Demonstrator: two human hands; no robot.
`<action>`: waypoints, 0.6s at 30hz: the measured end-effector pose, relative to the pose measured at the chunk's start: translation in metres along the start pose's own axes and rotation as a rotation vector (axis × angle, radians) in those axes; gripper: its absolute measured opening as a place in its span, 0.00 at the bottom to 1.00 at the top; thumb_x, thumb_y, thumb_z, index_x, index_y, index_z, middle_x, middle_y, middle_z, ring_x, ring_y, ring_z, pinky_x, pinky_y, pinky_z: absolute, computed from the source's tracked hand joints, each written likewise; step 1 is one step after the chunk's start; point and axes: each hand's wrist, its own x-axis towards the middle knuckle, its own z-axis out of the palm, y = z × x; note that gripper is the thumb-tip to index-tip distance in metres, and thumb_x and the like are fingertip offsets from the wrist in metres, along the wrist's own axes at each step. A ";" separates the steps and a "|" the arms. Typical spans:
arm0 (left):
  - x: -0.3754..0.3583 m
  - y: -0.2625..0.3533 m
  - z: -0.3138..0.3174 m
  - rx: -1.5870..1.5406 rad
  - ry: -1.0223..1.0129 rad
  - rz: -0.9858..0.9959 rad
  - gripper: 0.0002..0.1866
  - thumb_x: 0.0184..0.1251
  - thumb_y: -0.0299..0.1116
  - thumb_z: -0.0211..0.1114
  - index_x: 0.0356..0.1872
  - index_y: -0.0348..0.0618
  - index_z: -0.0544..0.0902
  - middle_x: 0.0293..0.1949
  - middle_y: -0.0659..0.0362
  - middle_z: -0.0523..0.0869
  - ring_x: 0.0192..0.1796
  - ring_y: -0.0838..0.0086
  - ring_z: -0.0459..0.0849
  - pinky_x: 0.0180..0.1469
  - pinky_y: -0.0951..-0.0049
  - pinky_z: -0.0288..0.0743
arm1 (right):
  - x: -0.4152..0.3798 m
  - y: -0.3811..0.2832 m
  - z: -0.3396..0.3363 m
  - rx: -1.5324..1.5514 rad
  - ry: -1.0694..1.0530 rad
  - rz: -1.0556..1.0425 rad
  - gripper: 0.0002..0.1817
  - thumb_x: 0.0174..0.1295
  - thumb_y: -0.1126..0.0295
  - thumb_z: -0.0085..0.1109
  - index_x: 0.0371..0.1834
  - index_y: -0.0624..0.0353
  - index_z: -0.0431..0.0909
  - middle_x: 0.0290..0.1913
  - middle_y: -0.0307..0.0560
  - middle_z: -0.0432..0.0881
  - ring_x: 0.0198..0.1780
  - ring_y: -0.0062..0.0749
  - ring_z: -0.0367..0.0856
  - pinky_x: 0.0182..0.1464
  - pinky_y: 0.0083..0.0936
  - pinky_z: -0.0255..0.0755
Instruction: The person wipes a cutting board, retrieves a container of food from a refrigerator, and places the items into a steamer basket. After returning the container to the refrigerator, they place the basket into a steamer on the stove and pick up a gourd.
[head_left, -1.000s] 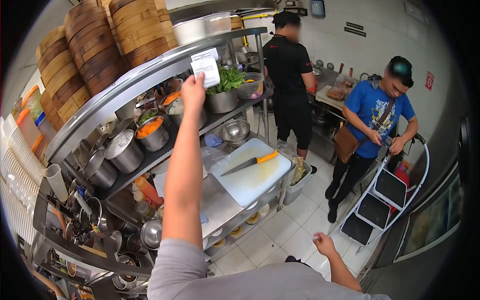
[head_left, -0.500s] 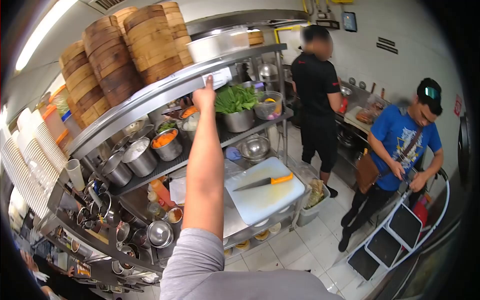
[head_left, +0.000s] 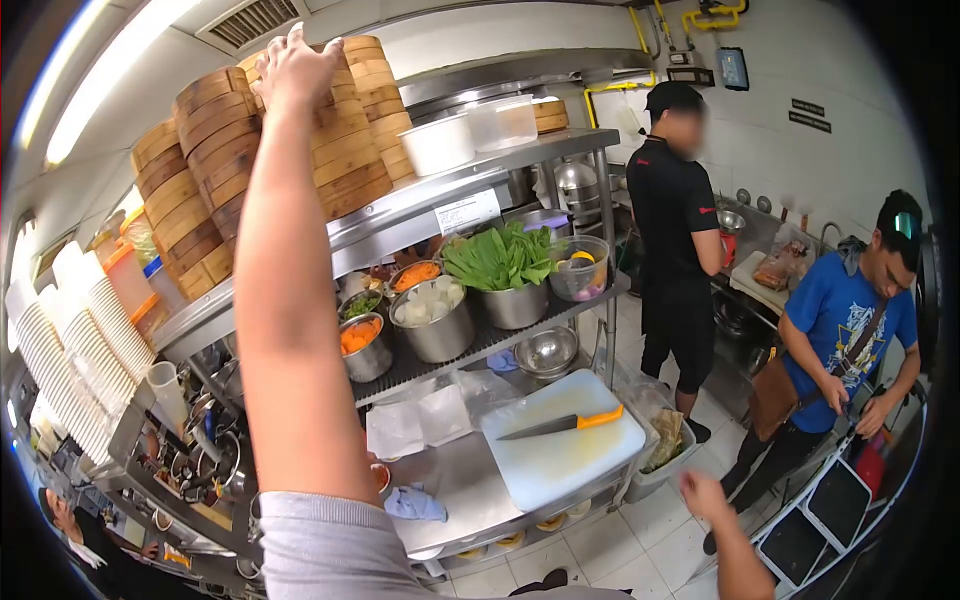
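Note:
My left hand (head_left: 297, 72) is raised high, fingers spread against the top of a stack of round bamboo steamers (head_left: 348, 150). My forearm hides part of that stack. More bamboo steamers (head_left: 212, 120) are piled to its left, on the same top shelf (head_left: 375, 217). Low at the right, my right hand (head_left: 708, 497) hangs over the floor with its fingers curled in and nothing visible in them. A paper label (head_left: 467, 212) is fixed to the shelf front, below a white tub (head_left: 438, 145).
Under the shelf stand metal pots of leafy greens (head_left: 505, 258), white chunks (head_left: 428, 303) and orange pieces (head_left: 360, 335). An orange-handled knife (head_left: 565, 422) lies on a cutting board (head_left: 540, 470). Two people stand at the right, one beside a step ladder (head_left: 815, 520).
My left hand has left the paper label and risen leftward to the steamers. My right hand has come into view. The view has turned, showing more of the ceiling.

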 end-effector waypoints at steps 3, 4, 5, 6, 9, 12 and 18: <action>0.028 0.004 -0.004 0.248 -0.334 0.029 0.33 0.62 0.57 0.60 0.67 0.60 0.69 0.68 0.57 0.70 0.71 0.60 0.64 0.67 0.43 0.60 | 0.114 -0.152 -0.085 -0.061 0.102 -0.513 0.11 0.57 0.71 0.58 0.43 0.61 0.78 0.42 0.56 0.80 0.47 0.51 0.77 0.51 0.40 0.71; 0.038 0.000 -0.001 0.279 -0.398 0.054 0.30 0.61 0.55 0.62 0.64 0.60 0.72 0.65 0.58 0.74 0.69 0.63 0.67 0.65 0.42 0.61 | 0.143 -0.196 -0.108 -0.060 0.121 -0.633 0.12 0.56 0.71 0.60 0.43 0.60 0.78 0.39 0.54 0.80 0.46 0.51 0.78 0.51 0.41 0.71; 0.045 -0.005 0.008 0.209 -0.325 0.034 0.25 0.60 0.51 0.65 0.57 0.54 0.77 0.59 0.59 0.80 0.65 0.65 0.73 0.61 0.40 0.64 | 0.167 -0.236 -0.127 -0.057 0.162 -0.745 0.11 0.56 0.71 0.60 0.43 0.60 0.78 0.38 0.53 0.80 0.45 0.51 0.78 0.50 0.40 0.71; 0.035 0.005 -0.008 0.196 -0.321 0.047 0.26 0.61 0.41 0.58 0.58 0.39 0.76 0.59 0.49 0.80 0.65 0.60 0.74 0.65 0.60 0.65 | 0.190 -0.270 -0.140 -0.079 0.253 -0.856 0.08 0.56 0.74 0.60 0.39 0.60 0.79 0.34 0.49 0.80 0.39 0.46 0.78 0.44 0.37 0.72; 0.054 -0.011 0.002 0.112 -0.243 0.161 0.21 0.59 0.46 0.66 0.50 0.46 0.79 0.49 0.52 0.85 0.54 0.61 0.81 0.56 0.68 0.73 | 0.246 -0.360 -0.164 -0.050 0.378 -0.927 0.06 0.58 0.70 0.60 0.35 0.61 0.79 0.31 0.51 0.81 0.37 0.47 0.79 0.42 0.40 0.72; 0.053 -0.015 -0.017 -0.060 -0.084 0.235 0.19 0.57 0.39 0.65 0.46 0.38 0.80 0.43 0.52 0.86 0.48 0.66 0.82 0.50 0.66 0.75 | 0.294 -0.435 -0.178 -0.086 0.447 -0.892 0.13 0.60 0.61 0.61 0.33 0.62 0.79 0.33 0.56 0.82 0.41 0.51 0.81 0.43 0.43 0.73; -0.014 -0.028 -0.144 -0.242 0.226 0.472 0.23 0.57 0.40 0.68 0.51 0.41 0.77 0.47 0.51 0.83 0.50 0.66 0.82 0.50 0.67 0.76 | 0.397 -0.565 -0.186 -0.240 0.624 -1.134 0.20 0.64 0.58 0.59 0.47 0.64 0.77 0.47 0.51 0.84 0.52 0.44 0.80 0.58 0.33 0.72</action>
